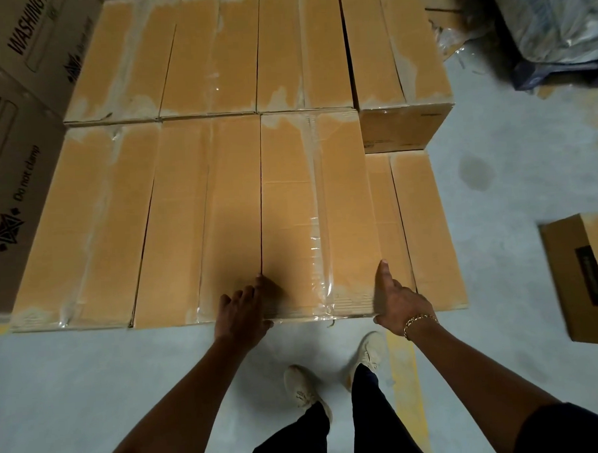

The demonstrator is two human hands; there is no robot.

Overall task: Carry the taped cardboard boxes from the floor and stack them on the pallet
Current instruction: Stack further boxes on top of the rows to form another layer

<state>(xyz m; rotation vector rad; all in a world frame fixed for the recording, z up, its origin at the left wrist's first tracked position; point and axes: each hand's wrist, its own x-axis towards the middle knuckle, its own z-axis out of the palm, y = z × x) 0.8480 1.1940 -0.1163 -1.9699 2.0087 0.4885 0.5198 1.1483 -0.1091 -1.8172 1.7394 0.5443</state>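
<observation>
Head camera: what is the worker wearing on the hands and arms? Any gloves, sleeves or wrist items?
No gloves: the left hand and the right hand are both bare. A gold chain bracelet circles the right wrist; nothing shows on the left wrist. The forearms are uncovered, with dark short sleeves ending near the elbows.

A person stood on the grey floor (125,371) at the near edge of a two-row stack of taped boxes (191,135). The left hand (241,311) rested on the near left corner of the third box (310,208), fingers lying on its top. The right hand (396,300), with a gold bracelet (419,322) at the wrist, lay at that box's near right corner, forefinger stretched along the edge. A lower box (424,227) sat just beside it, and a loose box (587,278) lay well apart on the right.
</observation>
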